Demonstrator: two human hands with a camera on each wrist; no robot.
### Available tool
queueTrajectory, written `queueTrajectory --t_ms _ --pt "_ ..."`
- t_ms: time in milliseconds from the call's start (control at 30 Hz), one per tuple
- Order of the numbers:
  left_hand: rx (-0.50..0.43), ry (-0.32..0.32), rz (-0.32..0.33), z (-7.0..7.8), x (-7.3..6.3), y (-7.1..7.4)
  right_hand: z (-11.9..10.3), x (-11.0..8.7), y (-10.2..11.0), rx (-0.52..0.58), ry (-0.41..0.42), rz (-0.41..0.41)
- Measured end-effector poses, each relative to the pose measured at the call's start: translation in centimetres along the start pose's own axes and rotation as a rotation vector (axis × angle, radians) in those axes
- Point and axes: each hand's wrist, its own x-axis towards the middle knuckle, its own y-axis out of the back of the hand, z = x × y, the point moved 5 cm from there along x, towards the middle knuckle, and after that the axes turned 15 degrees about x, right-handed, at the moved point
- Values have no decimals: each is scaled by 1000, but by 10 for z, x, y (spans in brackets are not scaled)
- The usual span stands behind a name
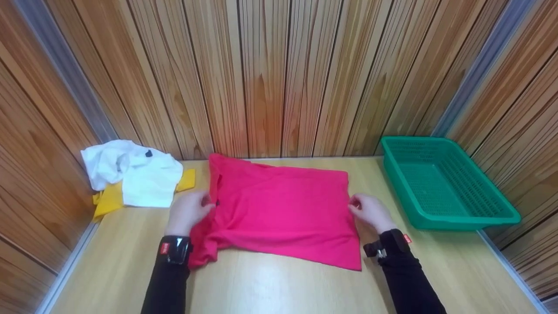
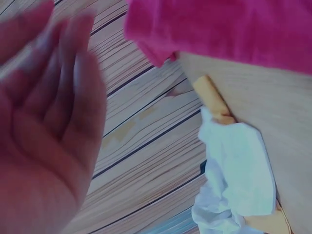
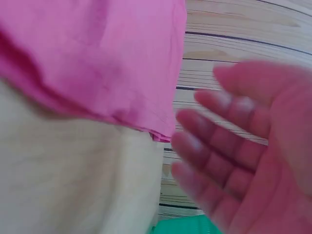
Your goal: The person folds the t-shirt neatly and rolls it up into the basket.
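Observation:
A red shirt [image 1: 283,200] lies spread on the table, longer from side to side, with a small black mark at its left edge. Its left end is rumpled, and a loose fold runs along the near side. My left hand [image 1: 189,212] is at the shirt's left edge; the left wrist view shows that hand [image 2: 48,126] with extended fingers and nothing in them. At the right edge is my right hand [image 1: 371,211]. In the right wrist view its fingers [image 3: 219,141] are loosely bent, thumb apart, beside the shirt's corner [image 3: 151,117] without gripping it.
A white cloth [image 1: 150,183] lies crumpled over a yellow cloth [image 1: 109,201] at the back left. To the right stands a green perforated basket [image 1: 466,221]. Wood-patterned panels [image 1: 266,87] enclose the table [image 1: 270,288] at the back and both sides.

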Motion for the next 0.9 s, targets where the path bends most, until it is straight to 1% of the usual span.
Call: queueTrajectory --t_ms 67,100,200,300,400,500,600,733,900 --pt "45 34 37 -3 5 -2 4 4 0 -16 -86 22" --pt "67 46 43 -4 8 -5 6 5 -1 -23 -132 20" --pt "140 65 30 -9 13 -14 10 8 -7 -57 -260 -21" --pt "169 80 -3 -15 15 -24 12 9 -16 -96 -333 -68" --pt "155 106 -37 -21 16 -31 12 11 -22 -131 -355 -80" --pt "128 147 -76 -28 14 -36 15 13 -27 -162 -360 -67" --pt "104 192 -87 -37 9 -38 18 15 -29 -178 -351 -57" --pt "75 261 -86 -50 -1 -40 23 17 -27 -178 -347 -36" --pt "35 307 -133 -62 -11 -43 30 17 -19 -176 -348 14"
